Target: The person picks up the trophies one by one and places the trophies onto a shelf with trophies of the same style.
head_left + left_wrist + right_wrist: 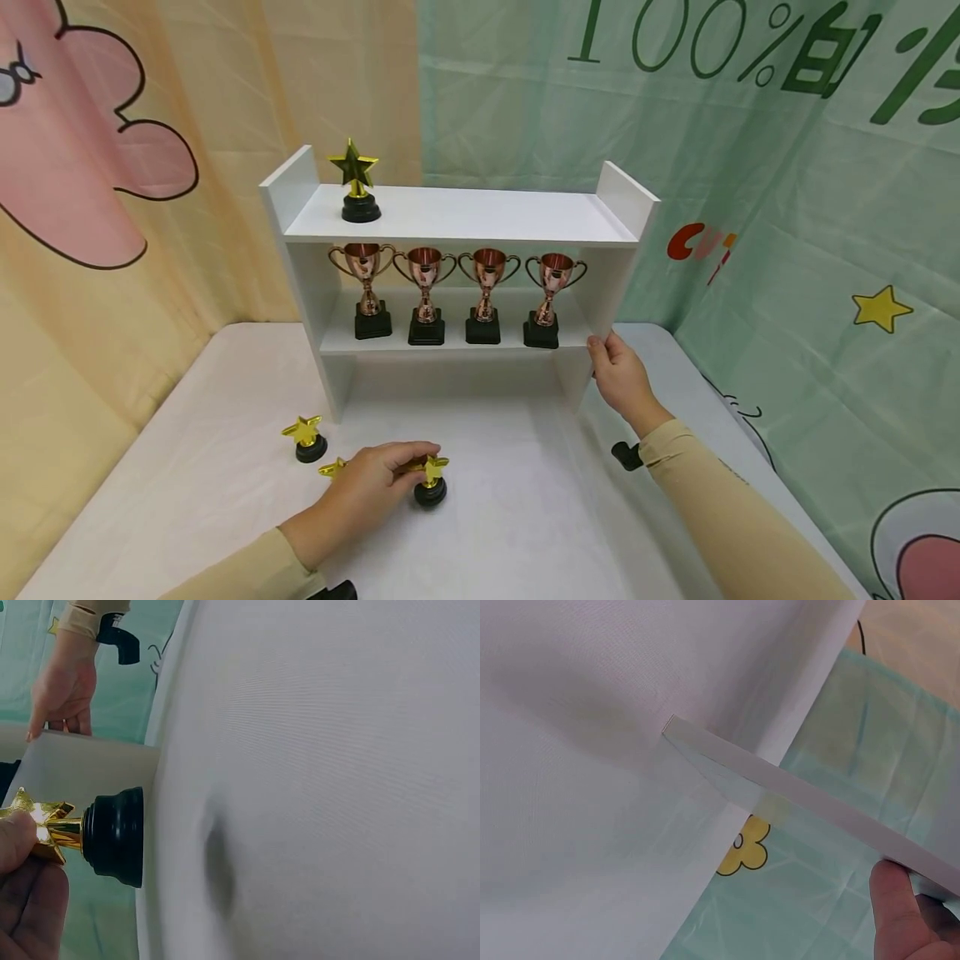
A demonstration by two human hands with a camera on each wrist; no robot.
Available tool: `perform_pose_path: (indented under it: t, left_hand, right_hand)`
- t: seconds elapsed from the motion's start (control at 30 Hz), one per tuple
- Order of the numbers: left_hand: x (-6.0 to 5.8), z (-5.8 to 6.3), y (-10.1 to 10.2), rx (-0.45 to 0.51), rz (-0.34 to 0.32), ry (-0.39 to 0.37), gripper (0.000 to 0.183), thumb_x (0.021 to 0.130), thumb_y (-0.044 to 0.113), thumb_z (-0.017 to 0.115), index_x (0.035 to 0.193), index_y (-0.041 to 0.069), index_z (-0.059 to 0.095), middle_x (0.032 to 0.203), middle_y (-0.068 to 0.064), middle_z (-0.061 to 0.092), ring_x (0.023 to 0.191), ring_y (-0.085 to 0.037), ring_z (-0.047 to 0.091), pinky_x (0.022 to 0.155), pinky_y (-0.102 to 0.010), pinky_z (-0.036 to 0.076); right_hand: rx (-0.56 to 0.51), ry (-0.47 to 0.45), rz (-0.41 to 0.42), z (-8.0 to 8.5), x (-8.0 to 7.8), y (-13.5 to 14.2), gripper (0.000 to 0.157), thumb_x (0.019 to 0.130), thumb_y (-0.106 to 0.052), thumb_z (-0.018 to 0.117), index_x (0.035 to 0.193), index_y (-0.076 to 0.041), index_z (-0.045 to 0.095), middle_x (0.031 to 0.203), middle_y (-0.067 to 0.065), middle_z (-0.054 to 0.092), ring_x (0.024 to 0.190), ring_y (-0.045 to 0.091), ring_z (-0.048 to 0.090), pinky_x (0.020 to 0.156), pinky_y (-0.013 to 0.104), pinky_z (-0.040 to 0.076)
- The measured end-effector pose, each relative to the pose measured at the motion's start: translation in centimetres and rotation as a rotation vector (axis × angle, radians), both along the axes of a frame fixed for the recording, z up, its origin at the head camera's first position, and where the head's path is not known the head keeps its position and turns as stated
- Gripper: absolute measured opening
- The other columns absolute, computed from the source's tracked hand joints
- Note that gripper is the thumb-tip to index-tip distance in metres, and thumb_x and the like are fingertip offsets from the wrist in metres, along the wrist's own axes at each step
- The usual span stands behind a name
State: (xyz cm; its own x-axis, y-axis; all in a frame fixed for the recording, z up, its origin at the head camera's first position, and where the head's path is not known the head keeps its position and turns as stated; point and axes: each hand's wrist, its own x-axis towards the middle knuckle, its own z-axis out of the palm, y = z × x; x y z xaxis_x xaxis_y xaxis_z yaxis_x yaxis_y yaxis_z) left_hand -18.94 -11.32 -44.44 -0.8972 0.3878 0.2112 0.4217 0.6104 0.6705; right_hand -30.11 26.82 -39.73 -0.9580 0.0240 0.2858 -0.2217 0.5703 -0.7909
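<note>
My left hand (pixel 367 492) pinches a gold star trophy (pixel 431 489) by its star between thumb and fingers. In the left wrist view its round black base (pixel 116 836) hangs upright above the table, apart from its shadow. Another star trophy (pixel 307 440) stands on the table to the left, and a further gold star (pixel 332 468) shows partly behind my left hand. My right hand (pixel 624 379) holds the right side panel (pixel 817 802) of a white shelf (pixel 457 215), thumb at its front edge. One star trophy (pixel 358 183) stands on the shelf's top board, at the left.
Several copper-coloured cups (pixel 425 292) on black square bases stand in a row on the shelf's middle board. The shelf stands on a white table (pixel 480 533), near its back edge. Printed curtains (pixel 510 108) hang behind and at both sides.
</note>
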Motion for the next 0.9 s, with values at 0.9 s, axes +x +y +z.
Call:
perform_pose_path:
  t: [0.9]
  left_hand:
    - [-2.2, 10.9, -0.9, 0.087, -0.091, 0.348, 0.044, 0.097, 0.003, 0.073, 0.14, 0.012, 0.069, 0.116, -0.002, 0.077, 0.078, -0.006, 0.057, 0.064, -0.022, 0.05]
  right_hand:
    - [-0.017, -0.016, 0.022, -0.2, 0.0, 0.2, 0.052, 0.115, -0.038, 0.041, 0.157, -0.008, 0.045, 0.146, 0.025, 0.059, 0.13, 0.048, 0.061, 0.106, 0.06, 0.053]
